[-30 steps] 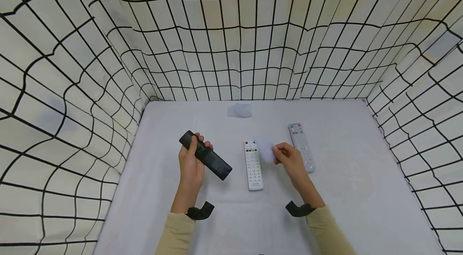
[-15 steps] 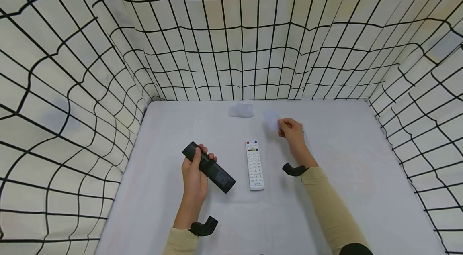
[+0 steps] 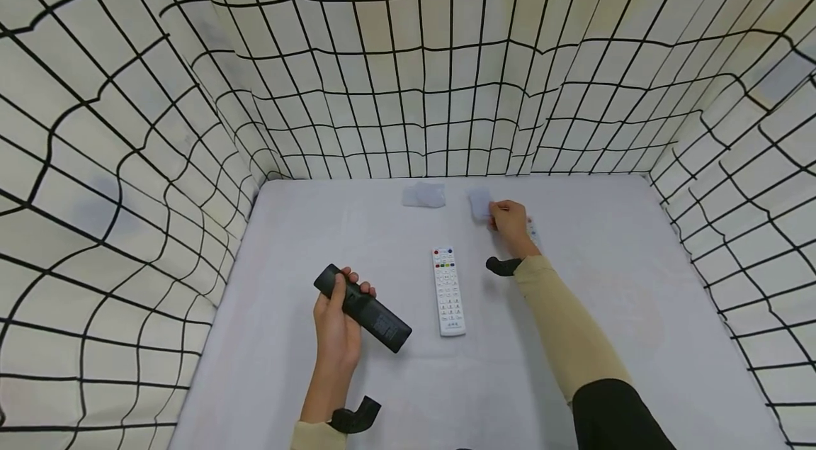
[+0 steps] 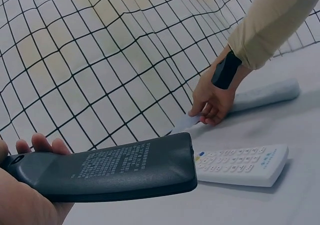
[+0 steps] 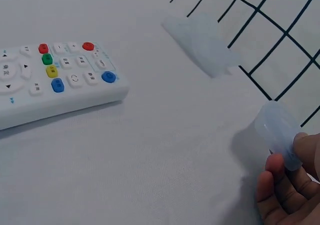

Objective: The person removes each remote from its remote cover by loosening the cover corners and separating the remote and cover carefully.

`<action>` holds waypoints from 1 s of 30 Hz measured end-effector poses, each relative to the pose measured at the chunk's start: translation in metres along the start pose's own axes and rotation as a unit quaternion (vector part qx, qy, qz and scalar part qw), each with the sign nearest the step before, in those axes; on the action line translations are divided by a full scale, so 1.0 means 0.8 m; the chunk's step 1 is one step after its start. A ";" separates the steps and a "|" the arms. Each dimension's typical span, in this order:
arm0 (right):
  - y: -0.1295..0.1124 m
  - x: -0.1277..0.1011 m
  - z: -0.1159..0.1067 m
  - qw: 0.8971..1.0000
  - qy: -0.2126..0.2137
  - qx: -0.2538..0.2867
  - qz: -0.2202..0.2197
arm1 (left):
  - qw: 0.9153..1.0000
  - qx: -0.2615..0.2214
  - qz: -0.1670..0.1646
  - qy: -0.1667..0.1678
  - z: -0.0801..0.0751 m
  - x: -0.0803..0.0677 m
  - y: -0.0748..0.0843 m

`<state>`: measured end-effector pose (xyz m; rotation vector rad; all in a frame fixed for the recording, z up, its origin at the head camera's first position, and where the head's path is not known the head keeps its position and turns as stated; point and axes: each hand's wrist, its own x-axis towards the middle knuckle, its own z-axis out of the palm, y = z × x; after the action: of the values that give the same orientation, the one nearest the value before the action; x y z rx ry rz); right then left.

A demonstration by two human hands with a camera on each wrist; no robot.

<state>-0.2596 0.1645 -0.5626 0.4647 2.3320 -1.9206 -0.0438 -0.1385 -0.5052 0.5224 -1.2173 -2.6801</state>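
My left hand (image 3: 338, 336) grips a black remote control (image 3: 381, 322), thumb across it; its back, printed with small text, shows in the left wrist view. At the far part of the table, my right hand (image 3: 511, 229) pinches a thin translucent plastic piece (image 3: 479, 205) between thumb and fingers. A white remote control (image 3: 448, 292) lies buttons up between the two hands. Beyond it, to the right, a second pale remote control (image 4: 267, 96) lies on the table, partly hidden behind my right hand and sleeve in the head view.
Another crumpled translucent plastic piece (image 3: 423, 195) lies near the table's back edge. Black netting (image 3: 433, 81) over pale walls rises behind and along both sides of the white-covered table (image 3: 637, 308).
My right hand has carried the plastic piece away from me to the table's back part, now close to the surface. My left hand has come slightly nearer to me with the black remote control.
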 end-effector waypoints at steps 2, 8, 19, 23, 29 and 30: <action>0.001 0.003 0.001 1.000 0.006 -0.016 0.000 | 1.000 -0.002 -0.003 -0.001 -0.001 0.000 0.000; -0.001 0.006 0.006 0.998 0.007 -0.056 0.002 | 1.000 -0.005 -0.004 0.000 -0.001 -0.001 -0.001; 0.001 0.005 0.007 0.995 0.007 -0.102 -0.024 | 1.000 0.001 0.001 -0.001 -0.003 -0.002 0.001; 0.004 0.003 0.004 0.982 0.023 -0.170 -0.078 | 1.000 0.012 0.007 -0.005 -0.003 -0.002 0.003; 0.005 -0.010 -0.011 0.971 0.015 -0.201 -0.127 | 0.999 0.041 0.024 -0.011 -0.001 -0.001 0.008; 0.005 -0.014 -0.014 0.972 0.009 -0.197 -0.127 | 0.999 0.046 0.024 -0.014 0.000 -0.001 0.008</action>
<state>-0.2464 0.1741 -0.5613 0.1524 2.8066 -1.4727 -0.0432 -0.1427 -0.5003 0.4638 -1.3478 -2.6102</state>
